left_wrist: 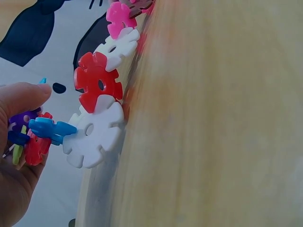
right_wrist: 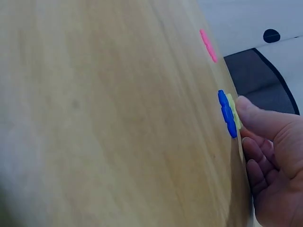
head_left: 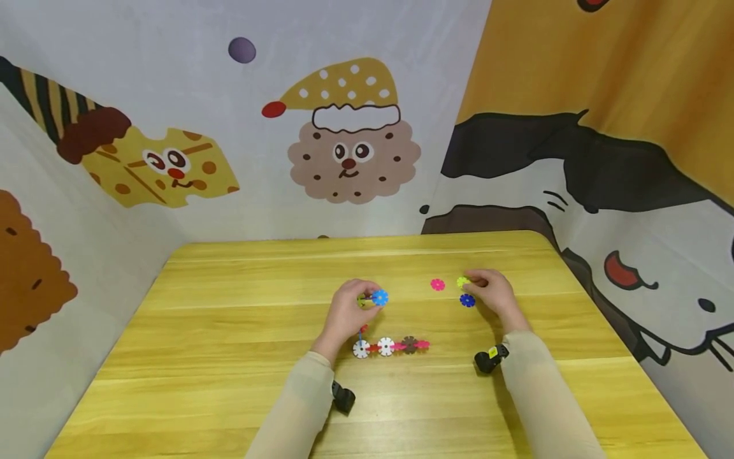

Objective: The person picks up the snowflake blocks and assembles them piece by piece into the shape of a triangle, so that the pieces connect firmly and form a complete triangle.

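My left hand (head_left: 367, 297) (left_wrist: 23, 137) grips a small cluster of snowflake discs (left_wrist: 33, 142), purple, red and yellow-green, topped by a light blue disc (head_left: 380, 297). A blue piece (left_wrist: 49, 130) of the cluster meets the white end disc (left_wrist: 92, 132) of a chain (head_left: 390, 346) lying on the table: white, red, white, brown, pink. To the right, my right hand (head_left: 471, 281) (right_wrist: 246, 127) has its curled fingertips on a yellow disc (head_left: 462, 281) (right_wrist: 233, 106). That disc lies against a dark blue disc (head_left: 467, 300) (right_wrist: 227, 113).
A loose pink disc (head_left: 438, 284) (right_wrist: 208, 45) lies on the yellow wooden table (head_left: 229, 331), left of the right hand. Cartoon-printed fabric walls close in the table at the back and on both sides.
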{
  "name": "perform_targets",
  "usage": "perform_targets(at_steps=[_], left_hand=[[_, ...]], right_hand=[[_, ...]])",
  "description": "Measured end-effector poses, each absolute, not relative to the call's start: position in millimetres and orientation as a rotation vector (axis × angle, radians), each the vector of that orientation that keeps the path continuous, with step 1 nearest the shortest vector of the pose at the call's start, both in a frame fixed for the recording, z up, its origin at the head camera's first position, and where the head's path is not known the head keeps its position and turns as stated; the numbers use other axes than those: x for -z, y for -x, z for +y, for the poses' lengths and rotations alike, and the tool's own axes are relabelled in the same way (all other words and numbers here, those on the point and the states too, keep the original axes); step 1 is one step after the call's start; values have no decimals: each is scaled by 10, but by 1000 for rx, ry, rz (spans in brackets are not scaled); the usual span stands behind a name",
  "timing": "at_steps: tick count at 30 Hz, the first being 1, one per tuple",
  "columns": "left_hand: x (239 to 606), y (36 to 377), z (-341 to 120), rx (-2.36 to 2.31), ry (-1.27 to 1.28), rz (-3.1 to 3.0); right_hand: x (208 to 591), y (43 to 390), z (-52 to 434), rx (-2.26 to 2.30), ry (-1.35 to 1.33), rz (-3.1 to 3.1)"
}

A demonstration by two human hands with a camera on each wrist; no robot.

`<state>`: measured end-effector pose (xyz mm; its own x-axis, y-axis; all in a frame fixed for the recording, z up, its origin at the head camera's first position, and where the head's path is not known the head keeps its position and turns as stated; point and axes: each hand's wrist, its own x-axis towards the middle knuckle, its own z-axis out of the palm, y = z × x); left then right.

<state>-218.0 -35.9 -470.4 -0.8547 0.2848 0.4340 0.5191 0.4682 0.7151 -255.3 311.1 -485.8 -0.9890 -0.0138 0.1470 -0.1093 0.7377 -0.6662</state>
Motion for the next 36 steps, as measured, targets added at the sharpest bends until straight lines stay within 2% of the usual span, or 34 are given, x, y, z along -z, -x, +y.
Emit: perform_targets(at_steps=[13, 27, 36], left_hand=[[4692, 2169, -357, 1326, 686, -2486], [4714, 2161, -352, 1394, 675, -2484], [4734, 2179, -365, 1376, 688, -2475]], right_hand=[[4861, 2621, 3127, -1014, -139, -2858], [4958, 2556, 3135, -1103, -62, -2706], [4839, 2413, 2783, -1250, -152, -2569]])
